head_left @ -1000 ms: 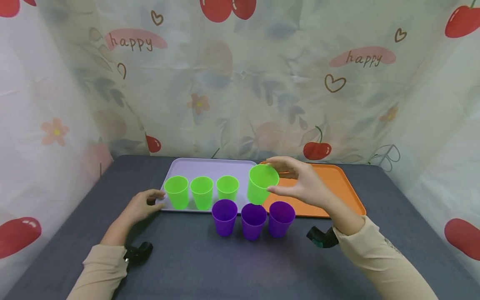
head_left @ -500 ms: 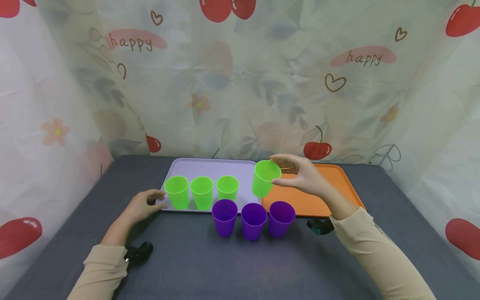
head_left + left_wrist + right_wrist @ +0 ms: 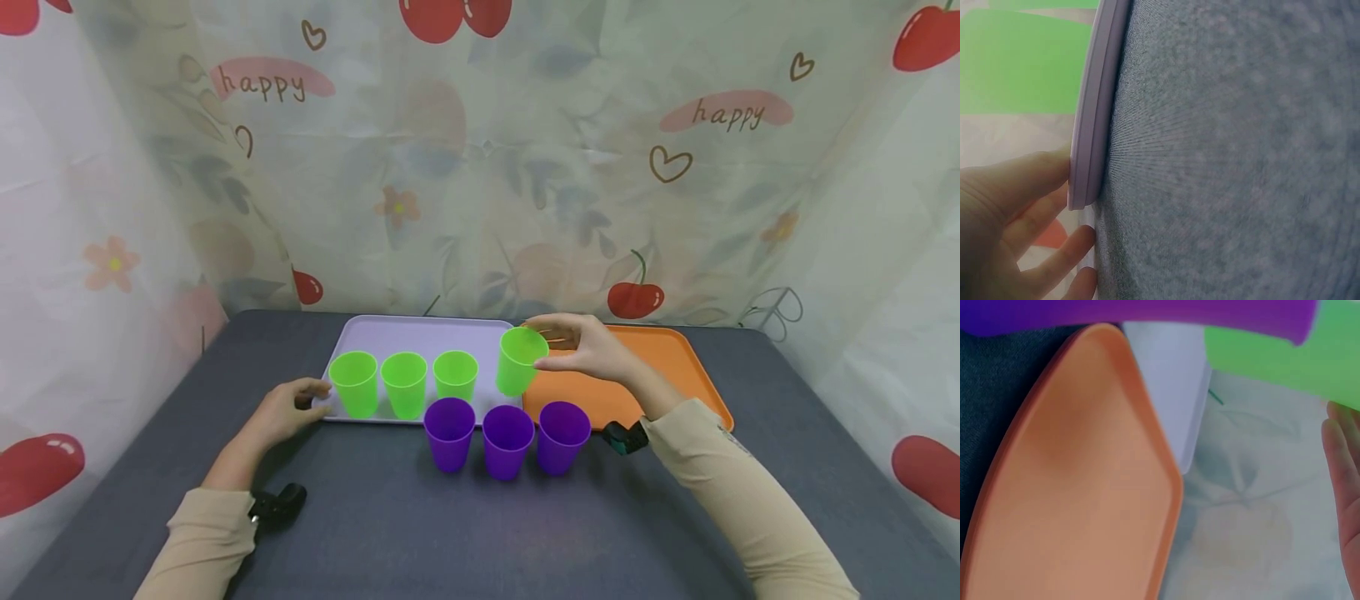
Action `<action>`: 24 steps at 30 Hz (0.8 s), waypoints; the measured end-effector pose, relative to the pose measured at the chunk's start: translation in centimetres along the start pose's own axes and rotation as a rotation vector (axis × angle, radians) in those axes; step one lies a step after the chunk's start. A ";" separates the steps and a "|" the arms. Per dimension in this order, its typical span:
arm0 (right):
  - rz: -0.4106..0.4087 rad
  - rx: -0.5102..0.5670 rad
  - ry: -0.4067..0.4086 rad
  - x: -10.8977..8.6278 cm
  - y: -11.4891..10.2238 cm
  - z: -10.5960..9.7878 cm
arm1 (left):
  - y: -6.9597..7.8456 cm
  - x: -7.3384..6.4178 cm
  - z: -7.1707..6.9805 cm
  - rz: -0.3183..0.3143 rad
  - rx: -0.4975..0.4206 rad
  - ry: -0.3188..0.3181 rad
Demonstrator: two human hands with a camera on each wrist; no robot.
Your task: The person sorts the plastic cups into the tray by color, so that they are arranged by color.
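Note:
My right hand (image 3: 581, 346) holds a bright green cup (image 3: 517, 367), thumb on its near side and fingers on the far side. That cup is upright over the right end of the lavender tray (image 3: 427, 329), seemingly raised. Three more green cups stand in a row on this tray: the left (image 3: 354, 387), middle (image 3: 405, 387) and right (image 3: 454, 375). Fingertips of my left hand (image 3: 281, 412) touch the tray's front left corner, and the left wrist view shows them against its rim (image 3: 1091, 125). In front stand three purple cups (image 3: 450, 437), partly hiding the tray's edge.
An orange tray (image 3: 645, 375) lies right of the lavender one, edges meeting. A purple cup (image 3: 1147, 312) crosses the top of the right wrist view. The grey tabletop (image 3: 465, 542) stretches toward me. A patterned cloth (image 3: 480, 208) hangs behind.
The green cup in my right hand shifted slightly right and up, then back left and a little lower. My right forearm swung left. My left hand and the other cups stayed put.

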State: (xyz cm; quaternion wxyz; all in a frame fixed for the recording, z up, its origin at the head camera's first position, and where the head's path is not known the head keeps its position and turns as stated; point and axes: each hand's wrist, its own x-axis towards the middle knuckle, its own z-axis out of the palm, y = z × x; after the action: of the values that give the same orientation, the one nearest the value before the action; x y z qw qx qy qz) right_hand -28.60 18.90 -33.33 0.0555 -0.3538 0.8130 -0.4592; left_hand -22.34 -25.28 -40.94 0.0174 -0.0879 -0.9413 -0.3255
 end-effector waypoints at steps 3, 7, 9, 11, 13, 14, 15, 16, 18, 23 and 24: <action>0.001 0.018 -0.017 0.4 0.5 0.2 | 0.0 0.1 0.0 -0.007 -0.001 -0.004; 0.026 0.027 -0.042 0.7 1.1 0.4 | -0.1 0.2 0.0 -0.025 0.002 -0.011; 0.042 0.026 -0.050 0.8 1.3 0.5 | -0.1 0.2 0.1 -0.031 0.004 -0.015; 0.057 0.028 -0.054 0.9 1.6 0.6 | -0.1 0.2 0.1 -0.035 0.005 -0.016; 0.066 0.034 -0.063 1.0 1.7 0.7 | -0.1 0.2 0.1 -0.036 0.006 -0.017; 0.068 0.038 -0.068 1.1 1.8 0.7 | -0.1 0.2 0.1 -0.035 0.005 -0.018; 0.072 0.043 -0.074 1.1 1.8 0.8 | -0.1 0.2 0.1 -0.035 0.004 -0.018; 0.079 0.045 -0.081 1.1 1.9 0.9 | -0.1 0.2 0.1 -0.033 0.003 -0.018; 0.090 0.046 -0.099 1.2 1.9 1.0 | -0.1 0.1 0.0 -0.029 0.002 -0.017; 0.107 0.048 -0.145 1.4 2.2 1.5 | 0.0 0.0 -0.1 -0.018 -0.001 -0.010; 0.105 0.050 -0.152 1.5 2.2 1.6 | 0.0 0.0 -0.1 -0.019 0.000 -0.010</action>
State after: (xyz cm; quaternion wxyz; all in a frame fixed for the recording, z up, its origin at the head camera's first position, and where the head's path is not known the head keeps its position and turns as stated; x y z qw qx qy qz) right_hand -30.18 17.59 -35.64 0.1497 -0.3429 0.8123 -0.4475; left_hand -22.37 -25.29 -40.85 0.0096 -0.0805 -0.9421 -0.3254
